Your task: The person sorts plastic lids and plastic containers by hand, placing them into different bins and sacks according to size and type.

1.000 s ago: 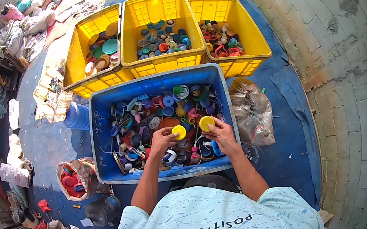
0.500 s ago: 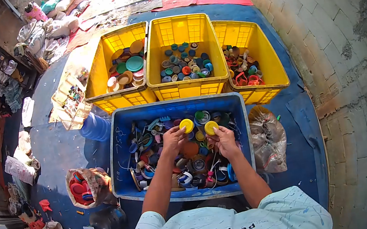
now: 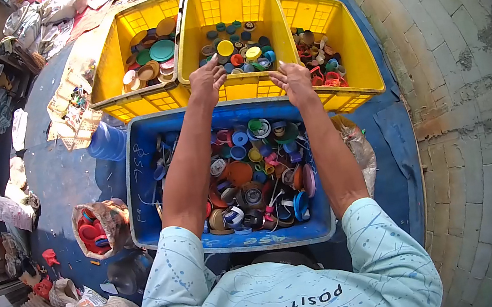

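Note:
My left hand [image 3: 208,82] reaches over the front rim of the middle yellow crate [image 3: 242,90], its fingers apart and holding nothing. To the right, my right hand [image 3: 294,81] is at the same rim, also open. Just beyond my fingers, a yellow lid [image 3: 225,47] and a second yellow lid [image 3: 253,53] show among the mostly blue, green and grey caps [image 3: 245,36] in that crate. Beneath my forearms stands a blue bin [image 3: 137,204] full of mixed plastic lids and caps, among them an orange lid [image 3: 239,173].
A left yellow crate [image 3: 140,103] holds brown and green lids; a right yellow crate [image 3: 355,88] holds small mixed caps. Left of the blue bin are a sack of red lids [image 3: 119,230] and a blue water jug [image 3: 107,143]. A block wall [image 3: 448,119] runs along the right.
Both hands have moved forward from over the blue bin to the middle yellow crate and let go of the two yellow lids, which are now apart from my fingers.

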Demonstrator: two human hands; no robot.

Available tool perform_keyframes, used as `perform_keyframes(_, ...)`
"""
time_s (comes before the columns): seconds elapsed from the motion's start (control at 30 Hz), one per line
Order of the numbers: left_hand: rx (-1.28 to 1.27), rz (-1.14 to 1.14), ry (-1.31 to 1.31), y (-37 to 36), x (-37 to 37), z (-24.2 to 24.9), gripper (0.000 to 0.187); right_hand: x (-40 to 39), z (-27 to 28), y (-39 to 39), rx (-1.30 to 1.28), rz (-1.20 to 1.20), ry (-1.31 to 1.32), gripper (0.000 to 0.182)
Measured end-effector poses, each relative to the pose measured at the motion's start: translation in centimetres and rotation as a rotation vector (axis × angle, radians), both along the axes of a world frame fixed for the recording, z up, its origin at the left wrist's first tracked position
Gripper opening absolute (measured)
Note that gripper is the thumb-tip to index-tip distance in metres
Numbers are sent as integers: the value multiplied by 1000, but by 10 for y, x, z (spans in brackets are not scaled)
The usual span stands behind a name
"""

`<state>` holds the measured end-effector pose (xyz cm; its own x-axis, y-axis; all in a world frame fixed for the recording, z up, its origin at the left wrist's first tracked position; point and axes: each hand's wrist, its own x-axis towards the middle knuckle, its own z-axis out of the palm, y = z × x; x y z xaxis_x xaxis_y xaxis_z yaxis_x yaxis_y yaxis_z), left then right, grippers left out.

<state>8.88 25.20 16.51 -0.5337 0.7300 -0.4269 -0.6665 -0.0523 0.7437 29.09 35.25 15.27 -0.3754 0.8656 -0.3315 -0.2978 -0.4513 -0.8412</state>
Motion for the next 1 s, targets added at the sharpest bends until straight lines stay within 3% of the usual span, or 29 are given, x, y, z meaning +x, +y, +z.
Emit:
perform_keyframes(0.03,-12,17,-15,-12,4,-11,49,11,-9,-11,23,-30,-30,36)
perform_keyframes(0.07,-40,63,-86,-28,11,-22,36,25,-20,-29,42,-60,-61,31)
perform_keyframes(0.17,16,56,-280,-97,31,-84,21,68,-52,-90,-28,-50,-94,32)
perform_keyframes(0.27,-141,152,-496,-168,58,-151,21,96,-94,-152,-133,-4,-235,30)
perform_keyframes(0.37,-274,203,-620,-226,85,-183,20,103,-127,-190,-131,71,-506,26)
perform_keyframes(0.53,-245,187,-590,-266,118,-155,20,92,-177,-194,-135,59,-507,26)
perform_keyframes(0.6,-228,137,-519,-271,127,-138,20,80,-202,-187,1,-20,-613,31)
perform_keyframes(0.63,-221,113,-483,-274,130,-128,21,71,-199,-183,68,-60,-665,33)
perform_keyframes(0.67,-234,96,-451,-275,134,-119,22,67,-195,-177,230,-32,-939,42)
perform_keyframes(0.8,-259,39,-412,-283,141,-111,23,41,-186,-169,347,6,-1073,56)
perform_keyframes(0.9,-249,40,-400,-293,142,-105,22,38,-194,-171,367,91,-1239,57)
perform_keyframes(1.0,-296,80,-380,-300,142,-97,21,37,-202,-173,411,78,-1218,59)
